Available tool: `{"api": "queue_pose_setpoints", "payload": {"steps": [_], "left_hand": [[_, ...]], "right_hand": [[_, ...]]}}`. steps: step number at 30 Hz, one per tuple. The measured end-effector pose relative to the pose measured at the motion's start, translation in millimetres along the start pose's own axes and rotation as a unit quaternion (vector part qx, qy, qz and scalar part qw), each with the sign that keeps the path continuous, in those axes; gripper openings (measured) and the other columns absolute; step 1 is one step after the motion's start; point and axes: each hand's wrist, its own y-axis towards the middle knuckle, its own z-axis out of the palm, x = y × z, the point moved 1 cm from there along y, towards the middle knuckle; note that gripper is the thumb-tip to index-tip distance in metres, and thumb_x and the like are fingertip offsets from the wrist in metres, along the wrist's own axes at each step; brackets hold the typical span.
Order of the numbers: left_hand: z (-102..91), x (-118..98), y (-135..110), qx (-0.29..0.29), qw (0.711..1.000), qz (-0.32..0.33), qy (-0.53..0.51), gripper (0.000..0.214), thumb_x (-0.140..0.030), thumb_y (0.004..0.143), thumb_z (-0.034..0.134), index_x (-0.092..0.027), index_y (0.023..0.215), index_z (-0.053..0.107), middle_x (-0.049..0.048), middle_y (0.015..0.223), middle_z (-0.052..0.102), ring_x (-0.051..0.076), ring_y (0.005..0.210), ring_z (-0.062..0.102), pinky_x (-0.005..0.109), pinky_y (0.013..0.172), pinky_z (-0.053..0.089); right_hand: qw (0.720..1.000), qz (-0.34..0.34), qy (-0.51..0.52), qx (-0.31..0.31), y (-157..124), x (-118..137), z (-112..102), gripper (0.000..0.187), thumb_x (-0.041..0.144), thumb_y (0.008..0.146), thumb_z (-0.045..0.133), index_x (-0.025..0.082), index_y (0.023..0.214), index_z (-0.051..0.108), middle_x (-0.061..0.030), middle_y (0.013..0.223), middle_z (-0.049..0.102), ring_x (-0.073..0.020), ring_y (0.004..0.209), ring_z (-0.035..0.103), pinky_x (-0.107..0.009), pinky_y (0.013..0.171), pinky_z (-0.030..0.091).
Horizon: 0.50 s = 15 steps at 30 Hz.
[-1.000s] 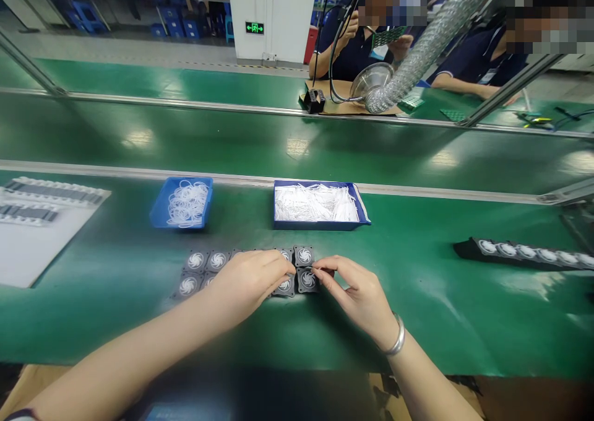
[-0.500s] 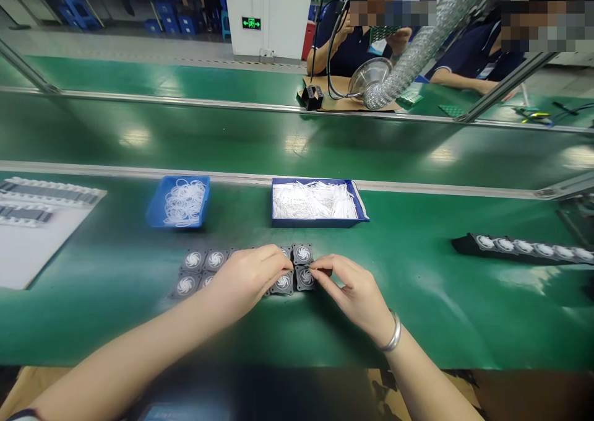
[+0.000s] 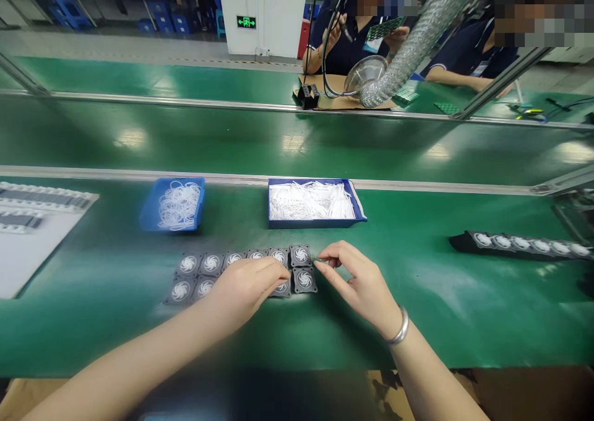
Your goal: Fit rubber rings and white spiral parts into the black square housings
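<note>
Two rows of small black square fan parts (image 3: 211, 264) with white rotors lie on the green bench. My left hand (image 3: 248, 288) rests on the near row, its fingers curled down onto the parts near the right end. My right hand (image 3: 357, 282) hovers just right of the rows, thumb and forefinger pinched together beside the far-right part (image 3: 300, 255); what they pinch is too small to make out. A metal bangle (image 3: 399, 328) circles my right wrist.
A blue tray of white rings (image 3: 172, 204) and a blue tray of white strips (image 3: 313, 203) stand behind the parts. A black strip of fans (image 3: 520, 245) lies at the right, a white sheet (image 3: 28, 235) at the left. People work across the conveyor (image 3: 278, 142).
My right hand has lifted off the near-row part and shifted right and up, beside the far row. My left hand slid slightly toward me. The camera view drifted a little.
</note>
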Motion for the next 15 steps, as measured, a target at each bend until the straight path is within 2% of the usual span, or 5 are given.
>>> {"api": "queue_pose_setpoints", "payload": {"steps": [4,8,12,15], "left_hand": [[-2.1,2.9,-1.9,0.031,0.999,-0.002,-0.029,0.020,-0.014,0.098,0.046,-0.019,0.098,0.065,0.0006,0.093,0.075,0.015,0.081,0.071,0.025,0.072,0.054],[-5.1,6.8,0.4,0.064,0.995,-0.029,-0.065,0.023,-0.011,0.095,0.049,-0.021,0.103,0.068,-0.0004,0.099,0.076,0.016,0.086,0.072,0.026,0.078,0.056],[-6.5,5.8,1.8,0.115,0.990,-0.016,-0.084,0.028,-0.009,0.095,0.047,-0.021,0.108,0.068,0.0009,0.104,0.076,0.016,0.091,0.072,0.029,0.083,0.058],[-11.4,0.7,1.4,0.103,0.990,-0.004,-0.094,0.027,-0.014,0.094,0.052,-0.021,0.118,0.064,0.0049,0.120,0.071,0.018,0.109,0.068,0.033,0.095,0.055]], "right_hand": [[1.000,-0.007,-0.004,-0.027,13.7,-7.3,-11.5,0.005,0.025,0.095,0.056,0.022,0.097,0.059,-0.0037,0.088,0.061,-0.0169,0.081,0.058,-0.032,0.075,0.049],[0.995,-0.018,-0.060,-0.076,41.6,-25.5,-22.1,0.009,0.028,0.095,0.055,0.022,0.094,0.061,-0.0051,0.091,0.065,-0.0194,0.089,0.060,-0.035,0.082,0.049],[0.991,0.004,-0.124,-0.053,74.4,-57.1,-22.0,0.014,0.030,0.091,0.059,0.019,0.094,0.067,-0.0088,0.096,0.067,-0.0242,0.095,0.061,-0.043,0.089,0.048],[0.990,0.016,-0.136,-0.026,92.0,-76.7,-16.7,0.011,0.028,0.085,0.066,0.018,0.084,0.069,-0.0087,0.088,0.067,-0.0246,0.086,0.061,-0.044,0.085,0.047]]}}
